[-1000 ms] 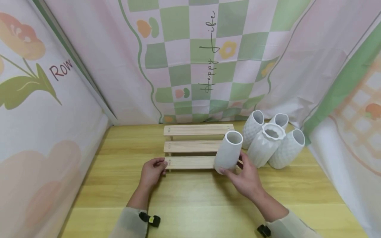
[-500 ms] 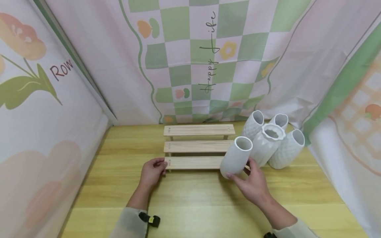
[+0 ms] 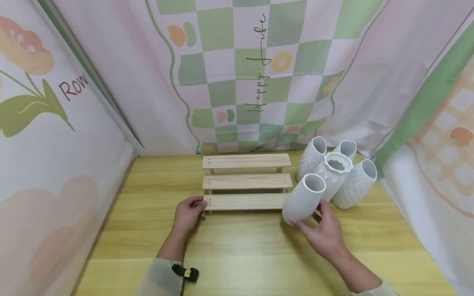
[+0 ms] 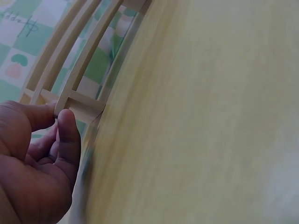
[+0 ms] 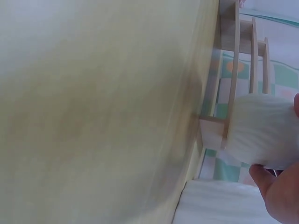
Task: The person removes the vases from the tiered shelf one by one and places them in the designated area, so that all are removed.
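Note:
A pale wooden three-tier stand (image 3: pixel 247 201) sits on the wooden table. My left hand (image 3: pixel 188 213) pinches the left end of its front board; the left wrist view shows the thumb and a finger (image 4: pixel 69 135) at that board end. With my right hand (image 3: pixel 326 232) I grip a smooth white vase (image 3: pixel 301 203) low on its side. The vase tilts to the right, mouth up, at the right end of the front board. In the right wrist view the vase (image 5: pixel 261 130) overlaps the board end, and its base is seen to be clear of the tabletop.
Several white textured vases stand close together at the right: a ruffled-rim vase (image 3: pixel 338 162) in front, a diamond-patterned vase (image 3: pixel 357 189) beside it, others behind. Printed curtains (image 3: pixel 218 82) enclose the back and sides of the table (image 3: pixel 237 259).
My right hand has moved the vase rightward and toward me, off the front board's right part, and it tilts more. My left hand stays at the board's left end.

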The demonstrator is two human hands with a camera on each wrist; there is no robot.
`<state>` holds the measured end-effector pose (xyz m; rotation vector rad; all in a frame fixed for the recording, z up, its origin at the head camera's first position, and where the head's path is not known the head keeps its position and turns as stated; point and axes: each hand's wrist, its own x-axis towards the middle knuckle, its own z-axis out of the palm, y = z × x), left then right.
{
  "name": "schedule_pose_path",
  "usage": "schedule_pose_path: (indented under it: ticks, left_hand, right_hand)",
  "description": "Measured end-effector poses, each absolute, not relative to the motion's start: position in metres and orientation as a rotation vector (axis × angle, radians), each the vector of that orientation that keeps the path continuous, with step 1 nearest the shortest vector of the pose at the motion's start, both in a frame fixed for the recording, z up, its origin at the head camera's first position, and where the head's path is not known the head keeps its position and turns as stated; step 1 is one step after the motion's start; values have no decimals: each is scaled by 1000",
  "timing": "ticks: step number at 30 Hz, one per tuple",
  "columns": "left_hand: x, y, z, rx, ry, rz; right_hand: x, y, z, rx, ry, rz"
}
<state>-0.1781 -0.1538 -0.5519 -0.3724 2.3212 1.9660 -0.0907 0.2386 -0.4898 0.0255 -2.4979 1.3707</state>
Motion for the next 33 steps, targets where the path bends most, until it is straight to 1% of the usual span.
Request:
schedule_pose_path:
  ticks: [5,14,33]
  left_hand:
    - [-178,-154,-552,-372,2320,1963]
    - [-177,-155,-550,-361,2321,1976]
    - [-177,-153,-550,-367,2331,1956]
  right_hand:
    - [-87,248,-495,-35,-2518,1353]
    - [-80,266,-498,-62,-2530,1307]
    - [-77,306,-503,-173,-2569,1246]
